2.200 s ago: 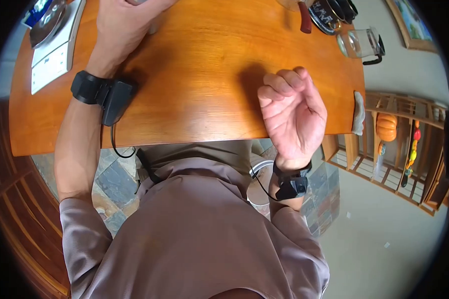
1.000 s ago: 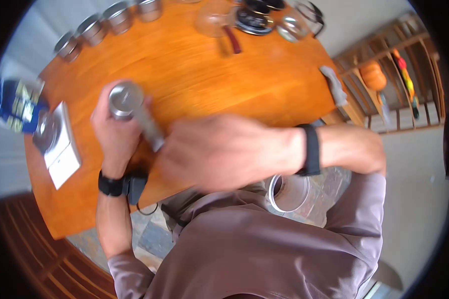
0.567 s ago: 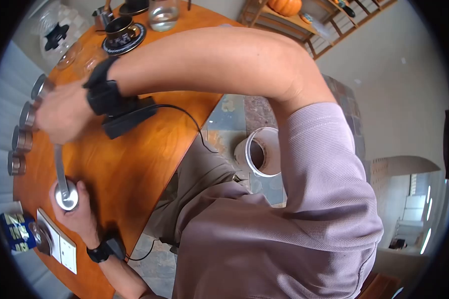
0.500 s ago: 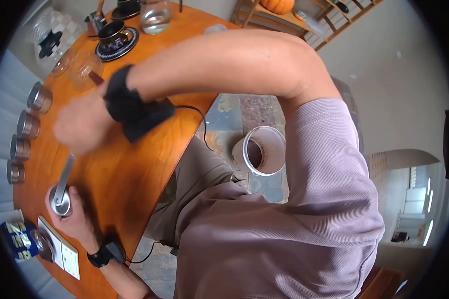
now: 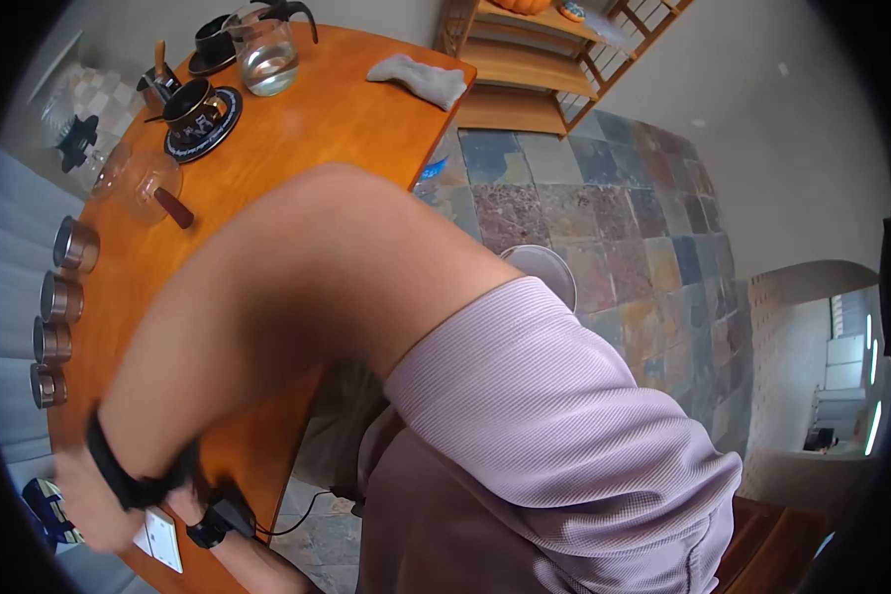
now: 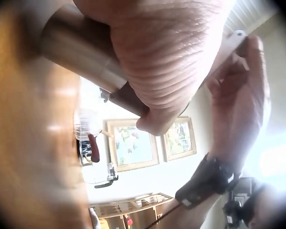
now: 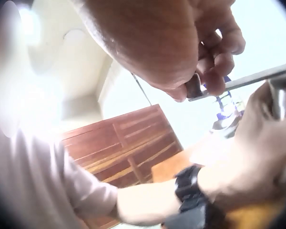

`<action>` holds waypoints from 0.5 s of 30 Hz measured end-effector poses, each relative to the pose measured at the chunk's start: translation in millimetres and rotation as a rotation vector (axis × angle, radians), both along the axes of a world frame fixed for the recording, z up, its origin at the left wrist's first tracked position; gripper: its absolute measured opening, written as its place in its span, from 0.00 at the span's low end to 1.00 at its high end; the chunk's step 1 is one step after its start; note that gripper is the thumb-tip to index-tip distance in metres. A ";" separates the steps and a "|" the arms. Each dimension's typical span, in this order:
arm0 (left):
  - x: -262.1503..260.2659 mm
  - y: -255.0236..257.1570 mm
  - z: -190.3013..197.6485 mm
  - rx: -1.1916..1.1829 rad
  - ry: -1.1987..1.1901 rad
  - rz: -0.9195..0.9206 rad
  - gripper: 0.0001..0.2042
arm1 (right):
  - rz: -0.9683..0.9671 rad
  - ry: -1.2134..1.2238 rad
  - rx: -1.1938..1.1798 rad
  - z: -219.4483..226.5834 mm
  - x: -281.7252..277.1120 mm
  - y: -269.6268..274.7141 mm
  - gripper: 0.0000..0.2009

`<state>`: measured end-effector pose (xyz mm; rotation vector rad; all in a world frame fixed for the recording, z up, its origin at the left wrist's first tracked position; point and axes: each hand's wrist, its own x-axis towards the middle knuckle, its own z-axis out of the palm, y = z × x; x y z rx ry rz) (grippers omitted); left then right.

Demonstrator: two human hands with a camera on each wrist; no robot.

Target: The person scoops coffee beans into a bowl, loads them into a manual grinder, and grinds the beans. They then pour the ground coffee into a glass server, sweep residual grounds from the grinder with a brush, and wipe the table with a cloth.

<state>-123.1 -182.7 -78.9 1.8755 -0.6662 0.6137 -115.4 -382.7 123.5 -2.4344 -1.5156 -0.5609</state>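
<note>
My left hand (image 6: 167,57) grips the metal body of a hand coffee grinder (image 6: 86,47) just above the wooden table. In the right wrist view the grinder's flat crank handle (image 7: 257,77) reaches out from the top of the body. My right hand (image 7: 152,38) pinches the dark knob (image 7: 194,87) at the crank's end. Seen from the head, the right hand (image 5: 94,505) is blurred at the lower left, and its forearm hides the grinder and most of the left hand (image 5: 183,503).
Several metal cups (image 5: 61,297) line the table's left edge. A glass server with a wooden handle (image 5: 173,208), a black cup (image 5: 193,111) on a saucer and a glass jug (image 5: 267,64) stand farther back. A white scale (image 5: 163,543) lies near the hands. A bucket (image 5: 549,272) sits on the floor.
The right hand, empty at first, has taken the crank knob and swept it round from the grinder's far side toward the lower left. The left hand keeps its grip; the head view has turned.
</note>
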 end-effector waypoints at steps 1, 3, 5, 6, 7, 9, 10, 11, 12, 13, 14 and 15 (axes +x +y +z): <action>33.0 -48.9 0.3 0.002 -0.027 0.006 0.21 | -0.047 0.050 -0.024 9.8 13.2 -5.7 0.16; 4.5 -88.7 53.1 0.020 0.393 0.060 0.20 | -0.207 0.146 -0.142 18.6 31.7 -41.2 0.16; 3.2 -95.7 58.9 -0.111 0.417 -0.114 0.17 | -0.343 0.188 -0.210 16.1 49.2 -81.8 0.14; 4.4 -102.6 60.9 -0.186 0.382 -0.166 0.17 | -0.325 0.188 -0.160 2.2 67.7 -102.1 0.15; 5.2 -106.5 61.7 -0.201 0.388 -0.144 0.17 | -0.412 0.214 -0.121 -7.2 57.7 -123.6 0.15; 7.3 -109.9 64.0 -0.396 0.475 -0.118 0.16 | -0.450 0.319 -0.126 -19.3 38.0 -153.7 0.16; 6.3 -111.7 65.8 -0.457 0.516 -0.110 0.17 | -0.372 0.328 -0.103 -14.8 19.7 -165.2 0.17; 4.9 -110.9 67.2 -0.442 0.527 -0.072 0.16 | -0.404 0.353 -0.139 -12.4 3.2 -171.9 0.18; 2.1 -113.2 70.4 -0.361 0.488 -0.043 0.18 | -0.469 0.272 -0.231 -6.5 -14.8 -174.4 0.19; -1.7 -121.5 73.0 -0.433 0.500 -0.023 0.18 | -0.509 0.210 -0.235 1.1 -30.5 -183.9 0.17; -3.5 -124.2 83.6 -0.367 0.470 -0.067 0.16 | -0.374 0.239 -0.226 -29.8 -8.1 -157.3 0.17; -3.1 -125.2 87.7 -0.246 0.407 0.019 0.14 | -0.721 0.123 0.028 -32.3 -140.9 -168.7 0.15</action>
